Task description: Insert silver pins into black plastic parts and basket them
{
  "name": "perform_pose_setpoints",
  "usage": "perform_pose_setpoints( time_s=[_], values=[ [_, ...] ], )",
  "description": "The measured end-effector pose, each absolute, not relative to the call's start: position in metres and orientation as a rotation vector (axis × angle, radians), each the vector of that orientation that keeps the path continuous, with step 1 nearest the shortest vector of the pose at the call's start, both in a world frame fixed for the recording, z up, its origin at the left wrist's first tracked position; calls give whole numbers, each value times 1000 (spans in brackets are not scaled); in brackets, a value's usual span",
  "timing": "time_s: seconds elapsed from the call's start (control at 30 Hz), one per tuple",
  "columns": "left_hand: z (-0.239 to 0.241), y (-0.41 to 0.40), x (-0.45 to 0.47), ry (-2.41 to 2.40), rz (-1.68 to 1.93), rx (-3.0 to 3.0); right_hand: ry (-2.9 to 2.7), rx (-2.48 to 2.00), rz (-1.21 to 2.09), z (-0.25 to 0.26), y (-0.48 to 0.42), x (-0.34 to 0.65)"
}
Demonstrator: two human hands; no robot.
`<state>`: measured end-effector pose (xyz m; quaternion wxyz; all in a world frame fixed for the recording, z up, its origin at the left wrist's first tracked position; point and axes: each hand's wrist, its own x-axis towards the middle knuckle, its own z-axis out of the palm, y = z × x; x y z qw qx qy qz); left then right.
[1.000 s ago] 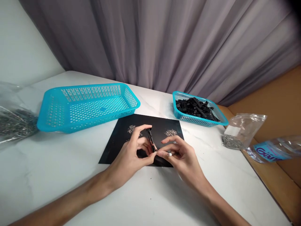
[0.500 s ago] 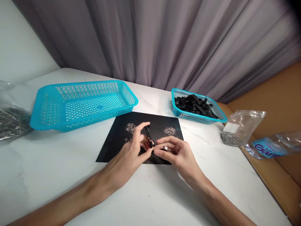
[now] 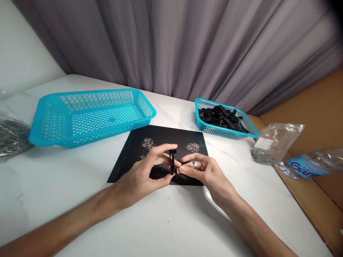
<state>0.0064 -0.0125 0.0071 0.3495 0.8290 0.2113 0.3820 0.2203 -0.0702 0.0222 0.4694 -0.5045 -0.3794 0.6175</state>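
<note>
My left hand (image 3: 144, 171) pinches a small black plastic part (image 3: 172, 162) upright between thumb and fingers, over a black mat (image 3: 134, 157). My right hand (image 3: 206, 171) is closed next to it, fingertips touching the part's lower end, with a small silvery piece (image 3: 194, 164) held in the fingers. Two little heaps of tiny metal pieces lie on the mat, one heap (image 3: 148, 143) at the left and another heap (image 3: 193, 146) at the right, beyond my hands.
A large empty blue basket (image 3: 88, 114) stands at the left back. A smaller blue basket (image 3: 209, 130) full of black parts stands at the right back. Plastic bags (image 3: 270, 146) of metal pieces lie at the right, another bag (image 3: 10, 134) at the far left. Grey curtain behind.
The black part has turned more upright in my left hand, and my right hand has closed in on its lower end. Both hands shifted slightly away from me over the mat.
</note>
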Motion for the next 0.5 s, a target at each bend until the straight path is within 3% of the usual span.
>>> perform_pose_setpoints(
  time_s=[0.5],
  values=[
    [-8, -7, 5, 507, 964, 2297, -995, -1242, 1506, 18, -72, 219]
  ],
)
